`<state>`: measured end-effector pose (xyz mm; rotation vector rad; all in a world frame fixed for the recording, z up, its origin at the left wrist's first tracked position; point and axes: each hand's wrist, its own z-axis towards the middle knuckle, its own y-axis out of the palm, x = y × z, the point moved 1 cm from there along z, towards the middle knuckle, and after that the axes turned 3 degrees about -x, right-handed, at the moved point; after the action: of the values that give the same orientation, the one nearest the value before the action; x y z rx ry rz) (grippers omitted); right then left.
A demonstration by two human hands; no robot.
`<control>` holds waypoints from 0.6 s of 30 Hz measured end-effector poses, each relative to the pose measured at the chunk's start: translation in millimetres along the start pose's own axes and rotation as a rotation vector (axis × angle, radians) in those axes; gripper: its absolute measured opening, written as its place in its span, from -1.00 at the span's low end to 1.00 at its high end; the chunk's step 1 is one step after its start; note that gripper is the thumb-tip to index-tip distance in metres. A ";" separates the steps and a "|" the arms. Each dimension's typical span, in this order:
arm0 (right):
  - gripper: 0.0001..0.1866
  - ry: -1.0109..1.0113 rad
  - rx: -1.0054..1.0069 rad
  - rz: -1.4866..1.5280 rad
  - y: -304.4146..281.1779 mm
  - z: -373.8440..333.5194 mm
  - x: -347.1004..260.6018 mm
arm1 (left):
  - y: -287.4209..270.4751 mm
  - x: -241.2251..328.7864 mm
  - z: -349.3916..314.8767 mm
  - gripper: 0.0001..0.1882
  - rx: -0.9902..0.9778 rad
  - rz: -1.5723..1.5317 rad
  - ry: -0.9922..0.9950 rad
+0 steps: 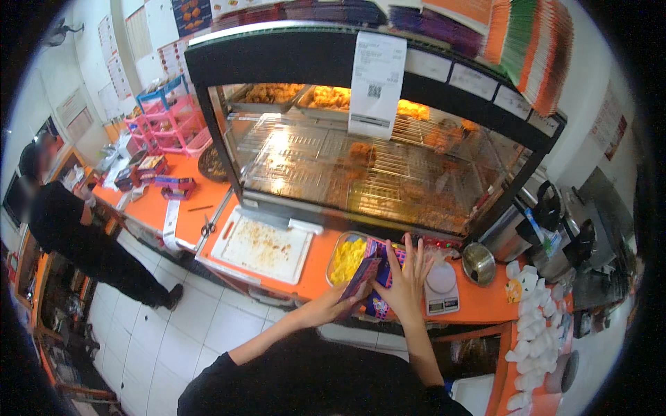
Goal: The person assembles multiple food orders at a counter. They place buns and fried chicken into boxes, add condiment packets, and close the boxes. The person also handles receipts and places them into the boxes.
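A purple printed cardboard food box (359,281) is in front of me at the counter's front edge, with its side panels partly unfolded. Gripping its left side is my left hand (331,307), the fingers partly hidden by the card. My right hand (406,281) has its fingers stretched and spread along the box's right side, touching it. Just behind the box, a metal tray (336,244) holds yellow food pieces (349,261). A small white kitchen scale (442,292) stands right of my right hand.
A glass heated display cabinet (368,166) with fried food spans the back. A white cutting board (260,243) with crumbs, scissors (207,227) and a metal bowl (479,263) share the orange counter. White crumpled packaging (538,333) lies right. Another person (69,225) stands left.
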<state>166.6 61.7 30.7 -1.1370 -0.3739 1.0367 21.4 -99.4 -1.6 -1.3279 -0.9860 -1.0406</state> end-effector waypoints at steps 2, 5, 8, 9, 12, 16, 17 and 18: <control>-0.02 0.029 -0.132 -0.060 5.7 -1.7 -2.6 | 0.4 -3.1 -8.2 -0.59 -0.004 0.040 -0.076; -0.17 0.082 -0.100 -0.173 15.7 -5.6 -2.1 | -9.8 2.1 -24.2 -0.62 -0.029 0.269 0.160; -0.38 -0.060 -0.177 -0.017 30.5 -10.1 -3.9 | -37.4 6.3 -45.5 -0.64 0.074 0.399 -0.086; -0.41 -0.056 -0.199 0.020 37.8 -10.7 -6.1 | -46.0 7.4 -50.8 -0.66 0.160 0.450 -0.074; -0.40 0.075 -0.158 0.029 56.1 -16.7 -9.8 | -59.3 1.4 -62.3 -0.74 0.694 0.500 -0.090; -0.47 0.222 -0.114 0.039 78.2 -19.9 -10.6 | -51.8 -34.9 -73.3 -0.32 0.812 0.447 -0.479; -0.50 0.196 -0.004 0.025 81.3 -21.9 -11.9 | -44.6 -48.7 -77.5 -0.31 0.626 0.262 -0.457; -0.53 0.190 0.098 0.036 87.0 -23.1 -17.1 | -35.6 -64.2 -83.1 -0.30 0.430 0.068 -0.487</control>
<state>132.4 38.3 -51.1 -1.1461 -0.1506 0.9584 -32.2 -180.2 -55.6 -1.2591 -1.4222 -0.4148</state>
